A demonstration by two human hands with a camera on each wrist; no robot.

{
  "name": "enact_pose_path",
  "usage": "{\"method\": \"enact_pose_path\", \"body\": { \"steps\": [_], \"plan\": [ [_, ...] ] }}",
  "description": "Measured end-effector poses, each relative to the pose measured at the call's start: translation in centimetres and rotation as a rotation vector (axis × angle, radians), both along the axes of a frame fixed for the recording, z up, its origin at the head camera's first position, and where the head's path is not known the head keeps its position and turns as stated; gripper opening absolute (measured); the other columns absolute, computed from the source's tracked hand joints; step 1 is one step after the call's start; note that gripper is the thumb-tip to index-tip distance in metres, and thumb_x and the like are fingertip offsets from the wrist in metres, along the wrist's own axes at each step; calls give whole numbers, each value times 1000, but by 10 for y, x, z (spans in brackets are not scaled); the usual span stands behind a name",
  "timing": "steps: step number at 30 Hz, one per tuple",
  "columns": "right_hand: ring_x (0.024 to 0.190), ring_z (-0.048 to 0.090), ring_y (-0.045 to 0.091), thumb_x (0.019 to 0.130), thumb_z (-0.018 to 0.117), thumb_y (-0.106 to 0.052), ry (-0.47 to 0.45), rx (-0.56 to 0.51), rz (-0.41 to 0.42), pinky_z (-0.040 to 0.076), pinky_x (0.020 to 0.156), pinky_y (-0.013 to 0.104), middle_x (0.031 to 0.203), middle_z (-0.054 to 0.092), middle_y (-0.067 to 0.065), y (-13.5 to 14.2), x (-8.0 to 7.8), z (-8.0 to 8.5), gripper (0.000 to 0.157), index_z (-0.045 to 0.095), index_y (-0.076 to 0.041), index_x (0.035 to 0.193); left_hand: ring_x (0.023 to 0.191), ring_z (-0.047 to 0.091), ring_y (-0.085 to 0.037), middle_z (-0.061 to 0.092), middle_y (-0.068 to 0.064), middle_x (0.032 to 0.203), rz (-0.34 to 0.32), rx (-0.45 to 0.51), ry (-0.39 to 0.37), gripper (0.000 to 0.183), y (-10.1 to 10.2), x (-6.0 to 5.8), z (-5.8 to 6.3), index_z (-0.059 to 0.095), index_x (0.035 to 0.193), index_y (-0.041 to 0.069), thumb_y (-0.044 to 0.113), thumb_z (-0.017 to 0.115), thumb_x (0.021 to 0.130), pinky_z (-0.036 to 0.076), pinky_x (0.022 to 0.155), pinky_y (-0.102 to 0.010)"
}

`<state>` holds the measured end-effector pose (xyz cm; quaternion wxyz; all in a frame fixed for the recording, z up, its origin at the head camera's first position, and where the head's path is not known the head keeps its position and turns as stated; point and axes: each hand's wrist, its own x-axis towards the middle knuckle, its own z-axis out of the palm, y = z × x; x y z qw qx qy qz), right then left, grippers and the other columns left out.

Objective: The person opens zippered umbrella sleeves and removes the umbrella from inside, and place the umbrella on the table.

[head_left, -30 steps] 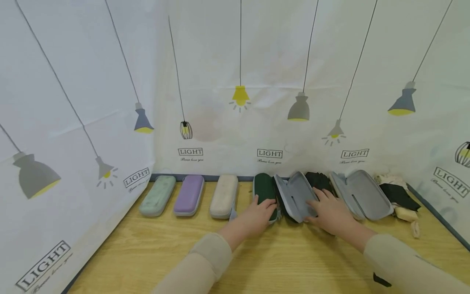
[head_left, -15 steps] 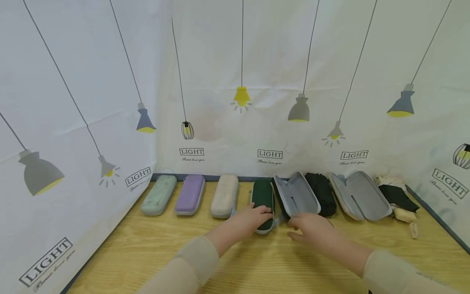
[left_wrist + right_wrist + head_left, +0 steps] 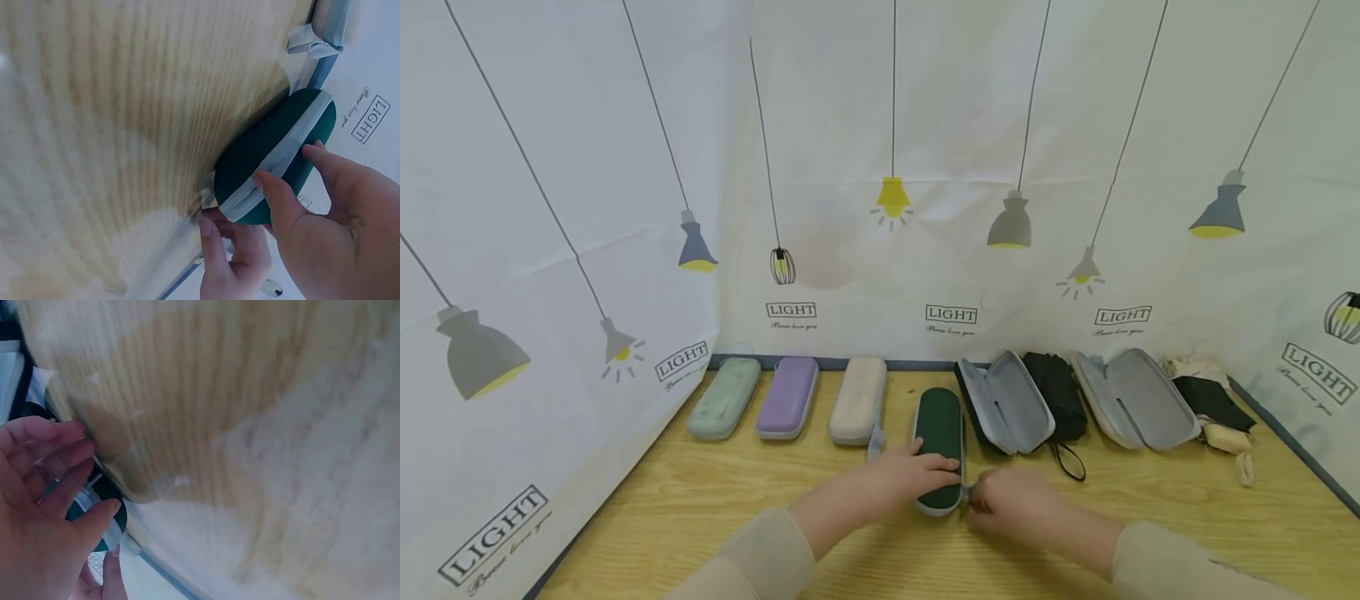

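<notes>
In the head view, a dark green hard zip case (image 3: 940, 417) lies on the wooden table. My left hand (image 3: 898, 483) holds it, fingers over its top. In the left wrist view the thumb of the left hand (image 3: 325, 244) presses along its pale zip band (image 3: 275, 156), with the case tilted toward that camera. At the case's near right corner is a short light strap (image 3: 967, 492). My right hand (image 3: 1011, 504), fingers curled, pinches at this strap, its fingertips partly hidden. The right wrist view shows the right hand (image 3: 44, 500) close beside the case's zip end.
Left of the green case lie mint (image 3: 724, 398), purple (image 3: 787, 397) and cream (image 3: 857, 400) zip cases. To its right are two open grey-lined cases (image 3: 1011, 400), a black folded umbrella (image 3: 1054, 396) with a wrist loop, and a dark-and-cream bundle (image 3: 1213, 404). A printed sheet hangs behind.
The green case has come nearer, out of the row, with my left hand on it. My right hand has left the open case and moved down-left to the green case's strap.
</notes>
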<state>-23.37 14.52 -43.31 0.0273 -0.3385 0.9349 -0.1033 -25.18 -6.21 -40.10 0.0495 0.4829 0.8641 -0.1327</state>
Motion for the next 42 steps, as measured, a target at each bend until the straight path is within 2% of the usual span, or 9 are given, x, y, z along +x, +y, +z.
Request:
{"method": "enact_pose_path", "body": {
  "steps": [7, 13, 16, 20, 23, 26, 28, 35, 42],
  "plan": [
    [50, 48, 5, 75, 68, -34, 23, -41, -102, 38, 42, 27, 60, 50, -12, -8, 3, -6, 17, 61, -25, 62, 125, 35, -26, 28, 11, 142, -56, -3, 7, 59, -2, 17, 4, 36, 137, 28, 5, 56, 86, 36, 96, -39],
    [52, 48, 1, 79, 66, -19, -49, -128, -45, 39, 48, 24, 59, 53, -16, -3, 3, -10, 16, 65, -22, 62, 127, 31, -14, 30, 7, 142, -110, 2, 103, 60, -3, 22, -1, 36, 137, 25, 8, 60, 84, 33, 98, -40],
    [49, 44, 0, 80, 64, -13, -101, -137, 0, 37, 47, 22, 57, 50, -16, 1, 4, -8, 18, 65, -21, 64, 128, 30, -20, 33, 7, 140, -106, 45, 119, 59, -4, 23, -2, 38, 136, 27, 10, 61, 84, 33, 98, -43],
    [50, 43, -1, 82, 62, -11, -117, -109, 53, 37, 47, 21, 58, 49, -16, 7, 6, -2, 17, 66, -20, 67, 128, 25, -36, 34, 9, 137, -92, 103, 102, 60, -5, 24, -2, 37, 135, 34, 15, 61, 84, 34, 93, -53],
    [53, 47, -1, 81, 62, -10, -113, -110, 96, 40, 49, 20, 62, 54, -16, 12, 9, 2, 17, 68, -19, 68, 127, 25, -41, 31, 7, 137, -115, 114, 114, 63, -6, 23, -4, 31, 138, 36, 25, 62, 83, 36, 88, -57],
    [56, 49, -2, 81, 63, -10, -87, -104, 132, 41, 51, 20, 64, 57, -17, 15, 13, 4, 18, 67, -20, 66, 124, 30, -42, 31, 5, 135, -135, 131, 142, 67, -6, 22, -7, 29, 139, 36, 33, 64, 81, 37, 86, -58],
    [56, 49, -3, 80, 64, -11, -65, -87, 142, 41, 52, 19, 64, 56, -17, 15, 16, 5, 17, 67, -20, 66, 123, 32, -42, 32, 5, 134, -138, 140, 154, 68, -7, 20, -8, 29, 139, 35, 32, 64, 82, 38, 86, -58],
    [47, 35, -3, 80, 63, -7, -45, -66, 166, 31, 46, 17, 50, 43, -15, 10, 27, 9, 27, 59, -20, 56, 122, 34, -40, 36, 3, 129, -148, 140, 163, 67, -6, 16, -10, 29, 139, 33, 31, 64, 82, 38, 87, -56],
    [51, 43, -3, 83, 61, -11, -90, -88, 164, 39, 50, 17, 57, 49, -18, 7, 39, 10, 21, 65, -21, 65, 123, 34, -36, 35, 4, 129, -120, 92, 218, 72, 5, 10, -11, 29, 139, 32, 57, 56, 76, 36, 92, -51]
  ]
}}
